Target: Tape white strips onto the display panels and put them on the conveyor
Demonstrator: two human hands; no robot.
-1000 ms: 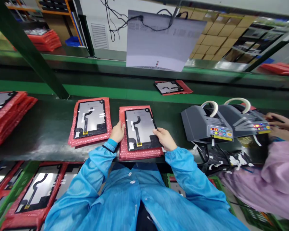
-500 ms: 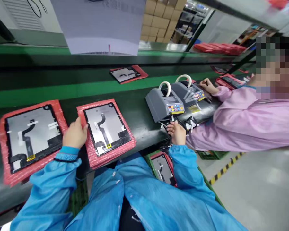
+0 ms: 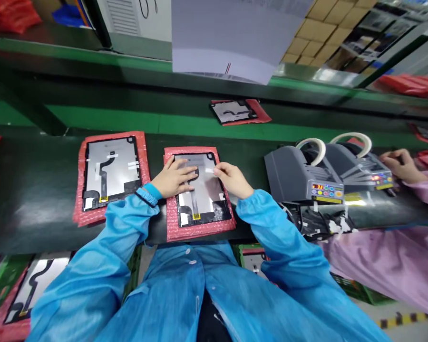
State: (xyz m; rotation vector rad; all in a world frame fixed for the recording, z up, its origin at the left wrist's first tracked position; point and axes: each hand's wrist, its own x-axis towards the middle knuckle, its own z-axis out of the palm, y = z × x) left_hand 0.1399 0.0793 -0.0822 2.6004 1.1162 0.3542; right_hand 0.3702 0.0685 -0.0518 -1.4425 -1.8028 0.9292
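A tablet screen panel (image 3: 210, 197) with a silver back and a dark flex cable (image 3: 193, 195) lies on red bubble-wrap bags (image 3: 199, 231) in front of me. Flat on its upper left part rests my left hand (image 3: 176, 178), fingers spread over the cable's top end. My right hand (image 3: 232, 178) is at the panel's upper right edge, thumb and forefinger pinched on a small strip of white tape (image 3: 209, 170) against the silver back. A similar panel (image 3: 119, 166) with several white tape strips lies on bubble wrap to the left.
Two grey tape dispensers (image 3: 303, 175) stand at the right, beside a co-worker's hand (image 3: 404, 165) and pink sleeve. Another panel (image 3: 233, 111) lies on the green strip behind. Crates with panels sit below the bench edge. A paper sheet (image 3: 224, 42) hangs ahead.
My right hand has moved left from the tape dispenser to the panel, with a tape strip. My left hand has gone from the bubble wrap's edge onto the panel. The view has turned left.
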